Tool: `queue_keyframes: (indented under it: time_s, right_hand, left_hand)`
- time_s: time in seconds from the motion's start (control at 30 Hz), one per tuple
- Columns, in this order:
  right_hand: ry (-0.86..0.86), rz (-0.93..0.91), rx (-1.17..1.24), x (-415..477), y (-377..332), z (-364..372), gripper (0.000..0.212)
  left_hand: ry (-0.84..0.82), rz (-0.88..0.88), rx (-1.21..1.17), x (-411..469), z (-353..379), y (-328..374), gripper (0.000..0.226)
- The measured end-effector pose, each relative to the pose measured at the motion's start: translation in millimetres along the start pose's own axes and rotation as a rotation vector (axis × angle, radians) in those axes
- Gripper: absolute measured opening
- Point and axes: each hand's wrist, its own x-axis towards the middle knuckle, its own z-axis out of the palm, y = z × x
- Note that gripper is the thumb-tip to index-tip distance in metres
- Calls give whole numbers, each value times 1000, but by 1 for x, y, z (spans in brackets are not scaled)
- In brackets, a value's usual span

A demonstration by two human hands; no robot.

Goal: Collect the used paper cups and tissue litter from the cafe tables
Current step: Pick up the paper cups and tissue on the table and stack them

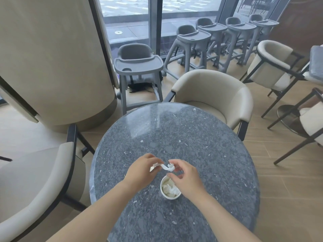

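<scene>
A white paper cup (166, 194) stands upright on the round grey stone table (192, 137), with crumpled tissue inside it. Just above the cup a twisted strip of white tissue (165, 167) stretches between my two hands. My left hand (141, 170) pinches its left end, and my right hand (185, 177) pinches its right end. My right hand hangs partly over the cup's right rim and hides it.
Beige armchairs stand at the left (35, 180), behind the table (215, 98) and at the right (272, 65). Several grey high chairs (138, 65) line the window. A large beige pillar (52, 58) rises at the left. Wooden floor lies around the table.
</scene>
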Motion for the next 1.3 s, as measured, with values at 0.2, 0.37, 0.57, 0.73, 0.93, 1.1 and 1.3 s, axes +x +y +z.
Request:
queue_keyframes:
  time_s: [0.2,0.37,0.57,0.73,0.93,1.1,1.3]
  right_hand:
    - [86,-1,-63,-4,7,-3,18]
    - [91,2,-199,-16,25,-8,17]
    - [17,30,-231,-14,21,-5,39]
    - [1,66,-126,-15,12,-1,28]
    - [22,9,-81,-18,10,-6,10]
    - [16,-14,-152,-20,16,-7,8]
    - [-95,16,-189,-22,24,-3,10]
  left_hand:
    - [-104,68,-74,6,8,19,33]
    - [-283,89,53,-4,26,15,40]
    - [-248,4,51,-6,29,11,29]
    - [-223,-63,112,-8,23,4,18]
    - [-208,-78,124,-11,26,9,17]
    - [-242,-70,65,-11,34,17,30]
    - [-232,-38,91,-11,36,23,31]
